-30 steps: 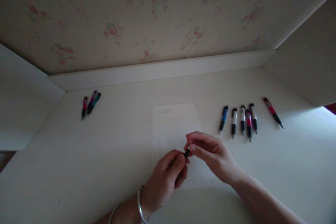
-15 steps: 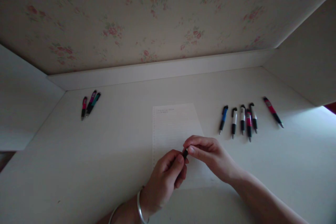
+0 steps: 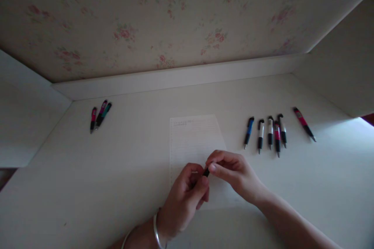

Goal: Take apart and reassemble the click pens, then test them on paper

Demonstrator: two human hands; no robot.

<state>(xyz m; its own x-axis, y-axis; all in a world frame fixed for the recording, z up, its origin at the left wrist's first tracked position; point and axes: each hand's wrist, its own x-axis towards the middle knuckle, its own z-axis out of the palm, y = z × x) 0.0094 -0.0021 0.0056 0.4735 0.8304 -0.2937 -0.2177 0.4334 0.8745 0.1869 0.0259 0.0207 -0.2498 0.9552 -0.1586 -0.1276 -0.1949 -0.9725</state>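
Over the lower part of a lined white sheet (image 3: pixel 193 140), my two hands meet at a small black object (image 3: pixel 206 172), perhaps part of a pen; most of it is covered by fingers. My left hand (image 3: pixel 188 198), with a silver bangle at the wrist, is closed on its lower end. The thumb and fingertips of my right hand (image 3: pixel 230 169) pinch its upper end. Small writing shows along the sheet's top.
Right of the sheet lie a blue pen (image 3: pixel 249 132), a white pen (image 3: pixel 260 136) and several others, with a pink pen (image 3: pixel 304 123) farther right. Three pens, including a teal one (image 3: pixel 104 114), lie at the far left. A low ledge (image 3: pixel 181 79) runs along the wallpapered wall.
My left thumb has slid slightly down and its index finger has lifted a little around the black object. My right hand is nearly unmoved.
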